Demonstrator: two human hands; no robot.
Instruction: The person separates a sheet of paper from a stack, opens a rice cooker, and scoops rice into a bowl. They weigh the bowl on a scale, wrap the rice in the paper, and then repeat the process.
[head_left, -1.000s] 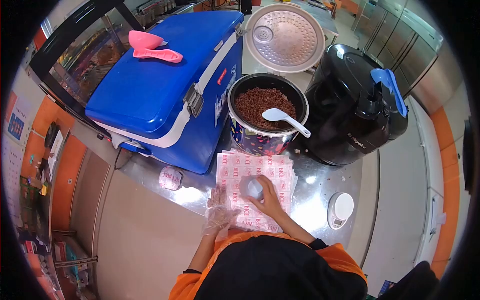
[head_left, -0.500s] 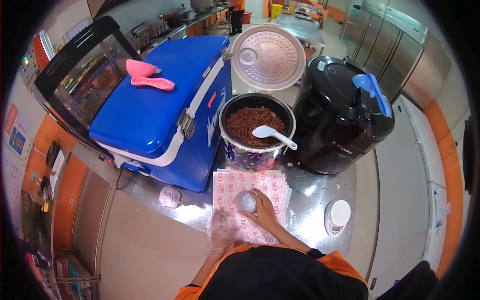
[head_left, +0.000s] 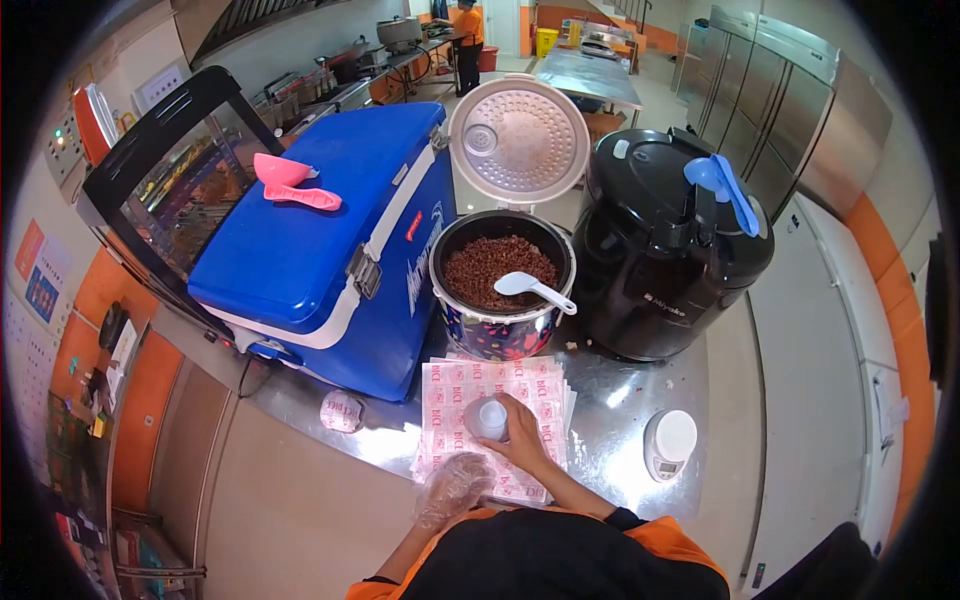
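My right hand [head_left: 521,440] is closed around the side of a small clear plastic cup [head_left: 489,418], held over a stack of printed wrapping paper [head_left: 455,385]. My left hand [head_left: 458,488], in a clear plastic glove, is at the paper's near left edge, below the cup; its fingers are blurred by the crinkled plastic. Beyond the paper stands an open rice cooker [head_left: 500,335] with a floral body. Reddish-brown rice [head_left: 490,262] fills its pot, and a white rice paddle [head_left: 540,290] rests on the rice and rim.
A blue cooler box [head_left: 300,240] on the left carries a pink scoop [head_left: 300,195]. At right is a black Miyako rice cooker [head_left: 650,270] with a blue scoop [head_left: 725,190]. A wrapped bundle [head_left: 341,411] and a small scale [head_left: 670,445] flank the paper. A person [head_left: 467,45] stands far back.
My left hand has moved up and right, closer to the cup. The cup's opening now faces me more, still in my right hand. The view has tilted upward slightly.
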